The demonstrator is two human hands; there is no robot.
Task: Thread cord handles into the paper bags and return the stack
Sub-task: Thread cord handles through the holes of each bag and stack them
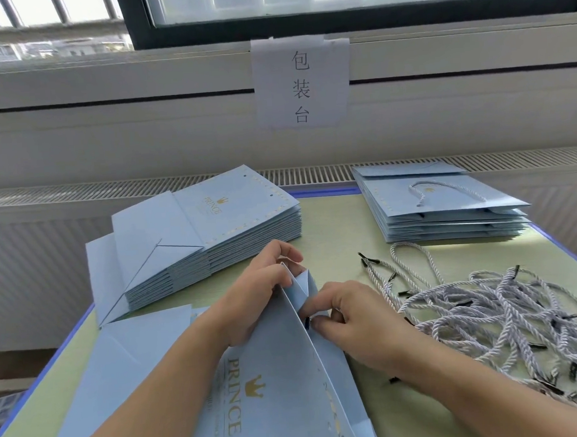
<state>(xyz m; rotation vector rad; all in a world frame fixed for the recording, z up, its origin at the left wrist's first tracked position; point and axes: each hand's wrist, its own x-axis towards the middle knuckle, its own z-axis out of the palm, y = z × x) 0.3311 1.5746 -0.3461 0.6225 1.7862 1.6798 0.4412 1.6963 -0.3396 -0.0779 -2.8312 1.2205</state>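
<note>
A light blue paper bag [275, 379] with gold "PRINCE" lettering lies partly opened in front of me on the table. My left hand [261, 290] grips its upper edge, fingers curled over the rim. My right hand [349, 318] pinches a black cord tip [308, 322] against the bag's side near the rim. The rest of that cord is hidden by the hand and bag. A tangled pile of white twisted cord handles [492, 311] with black tips lies to the right.
A stack of flat blue bags [194, 236] without handles sits at the back left. A second stack [443, 207], with a cord handle on its top bag, sits at the back right. A paper sign [302, 84] hangs on the wall behind the green table [334, 222].
</note>
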